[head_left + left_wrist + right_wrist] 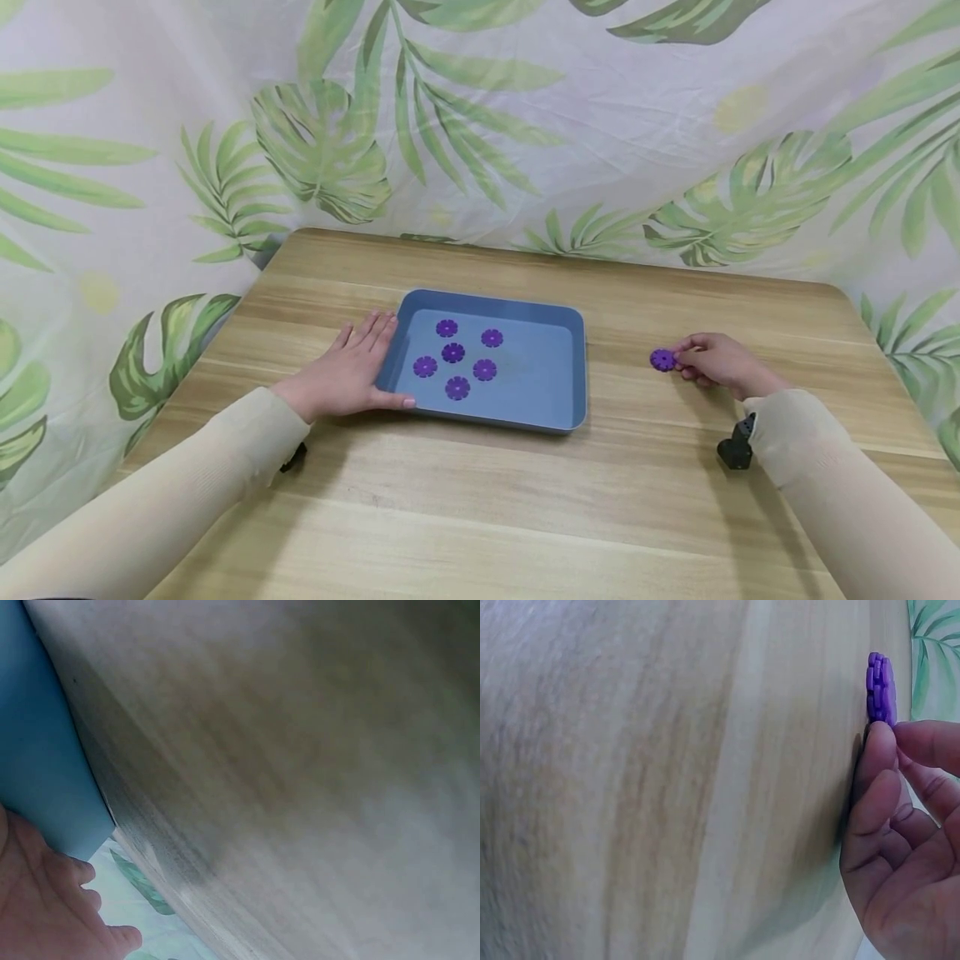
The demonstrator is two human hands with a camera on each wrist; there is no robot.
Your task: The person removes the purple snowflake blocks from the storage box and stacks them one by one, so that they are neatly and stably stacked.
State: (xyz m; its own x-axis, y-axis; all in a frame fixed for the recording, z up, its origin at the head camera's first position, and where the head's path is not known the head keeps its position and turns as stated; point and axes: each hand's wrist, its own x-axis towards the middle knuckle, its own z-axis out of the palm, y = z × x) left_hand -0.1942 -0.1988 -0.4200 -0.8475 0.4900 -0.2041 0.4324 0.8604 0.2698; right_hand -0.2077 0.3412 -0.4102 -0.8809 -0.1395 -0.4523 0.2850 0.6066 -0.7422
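Observation:
The left hand (pixel 347 372) rests with fingers spread against the left wall of a blue tray (pixel 502 423); its palm (pixel 45 900) also shows beside the tray (pixel 45 742) in the left wrist view. Between thumb and fingers, the right hand (pixel 723 364) pinches a purple notched disc (pixel 663 360), right of the tray. The right wrist view shows the disc (pixel 880 688) edge-on at the fingertips of the right hand (pixel 907 847), seemingly as more than one layer. Several similar purple discs, one of them the disc (pixel 457 387) nearest the front wall, lie flat in the tray's left and middle part.
A wooden table (pixel 480 508) lies under the tray and both arms. Behind it hangs a leaf-patterned cloth (pixel 480 125), which also covers the sides. A black device (pixel 737 446) is on the right wrist, and a dark one (pixel 295 457) partly shows at the left wrist.

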